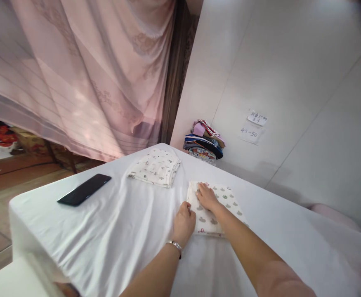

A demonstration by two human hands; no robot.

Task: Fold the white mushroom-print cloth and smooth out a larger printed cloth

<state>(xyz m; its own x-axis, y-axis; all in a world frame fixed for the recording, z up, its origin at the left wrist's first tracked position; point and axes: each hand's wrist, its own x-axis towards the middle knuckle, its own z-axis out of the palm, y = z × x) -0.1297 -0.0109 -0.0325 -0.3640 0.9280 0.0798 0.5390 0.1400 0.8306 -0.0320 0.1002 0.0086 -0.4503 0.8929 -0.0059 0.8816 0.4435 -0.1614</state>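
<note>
Phone (pixel 85 189) is lying near worktop (pixel 112 235) left edge, small-print cloth (pixel 154 168) near far corner. Left hand (pixel 184 225) is curling at grey-print cloth (pixel 208 222) left edge, can't tell if gripping; right hand (pixel 207 198) is resting flat on it, grip released. Worktop is extending rightward.

A flat black rectangular device (pixel 84 189) lies on the left part of the white cloth-covered counter (pixel 112 231). Right of it and farther back rests a folded white fabric with small dark prints (pixel 155 167). Nearer and farther right lies a folded white fabric with grey motifs (pixel 209 218), the right hand (pixel 207 196) on top and the left hand (pixel 184 222) at its left edge. Behind both fabrics, a multicoloured garment stack (pixel 203 142) sits by the smooth pale wall (pixel 291 82). Two white paper notes (pixel 251 134) hang on that wall, right of the stack. A draped pink curtain (pixel 106 82) hangs behind the device.
</note>
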